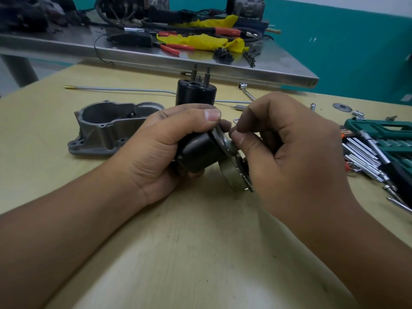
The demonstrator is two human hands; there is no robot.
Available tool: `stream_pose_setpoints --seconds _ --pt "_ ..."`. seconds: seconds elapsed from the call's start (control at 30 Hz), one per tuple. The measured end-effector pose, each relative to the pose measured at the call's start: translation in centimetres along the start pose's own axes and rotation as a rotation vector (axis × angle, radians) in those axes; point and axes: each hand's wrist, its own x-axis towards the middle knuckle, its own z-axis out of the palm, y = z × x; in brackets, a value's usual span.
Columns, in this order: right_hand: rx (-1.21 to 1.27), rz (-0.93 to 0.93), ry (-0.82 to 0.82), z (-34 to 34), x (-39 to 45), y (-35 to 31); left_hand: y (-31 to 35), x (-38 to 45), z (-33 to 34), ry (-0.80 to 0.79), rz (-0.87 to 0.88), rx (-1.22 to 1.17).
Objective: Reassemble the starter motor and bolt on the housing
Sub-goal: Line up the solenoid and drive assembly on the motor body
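Note:
My left hand (160,143) grips a black cylindrical motor part (198,152) lying on its side just above the wooden table (178,241). A metal end plate (223,141) sits on its right end, with a round metal disc piece (234,175) below it. My right hand (289,152) pinches something small at that plate; the fingers hide what it is. The grey cast housing (104,128) lies on the table to the left, open side up. A second black cylinder (196,92) with two studs stands upright behind my hands.
A green tool case (383,134) with several sockets and bits lies at the right. A long thin rod (124,89), a small wrench (246,91) and loose washers lie at the back. A steel bench (200,61) with pliers, cables and yellow cloth stands beyond.

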Motion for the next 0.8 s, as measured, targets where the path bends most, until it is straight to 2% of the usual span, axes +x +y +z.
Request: stream_pose_setpoints --seconds 0.17,0.33,0.53,0.8 --pt "-0.038 -0.004 0.038 0.3 -0.1 -0.2 0.1 -0.2 0.6 0.035 -0.009 0.000" --pt "-0.091 -0.031 0.095 1.0 -0.1 -0.3 0.1 -0.4 1.6 0.152 -0.067 -0.028" --pt "0.082 0.031 0.119 0.8 0.0 0.3 0.3 -0.7 2.4 0.246 -0.071 -0.067" --pt "0.201 0.129 0.114 0.6 0.3 0.3 0.3 -0.9 2.8 0.290 -0.077 -0.086"
